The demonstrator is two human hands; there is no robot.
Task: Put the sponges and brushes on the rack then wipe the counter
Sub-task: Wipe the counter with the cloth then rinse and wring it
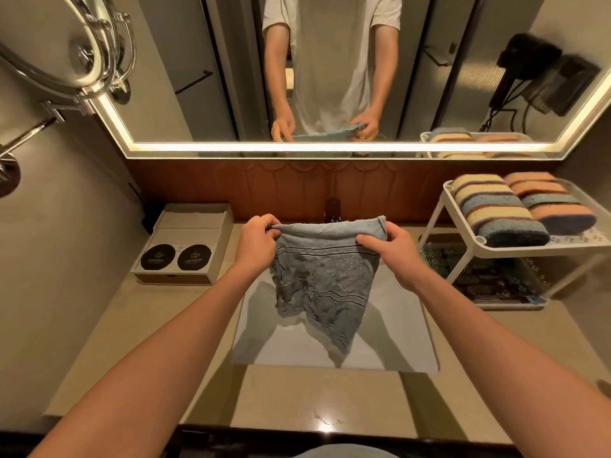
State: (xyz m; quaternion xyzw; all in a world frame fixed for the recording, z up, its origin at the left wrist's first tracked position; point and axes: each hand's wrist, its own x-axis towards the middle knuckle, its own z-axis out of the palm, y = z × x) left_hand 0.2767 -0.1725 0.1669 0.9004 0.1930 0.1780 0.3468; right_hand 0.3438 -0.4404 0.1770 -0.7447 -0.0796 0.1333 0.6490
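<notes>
Both hands are held apart, the left hand and right hand each pinching a top corner of a blue striped towel that hangs over the sink. Striped sponges lie in two rows on the top tier of the white rack, at the right of the tabletop

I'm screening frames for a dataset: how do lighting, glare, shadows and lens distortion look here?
Head view: warm light, strongest from the mirror's lit strip; a small glare spot low on the counter; the towel, gripped by left hand and right hand, throws forked shadows into the sink; the wide lens bows the mirror's edges, and the corners look soft.
</notes>
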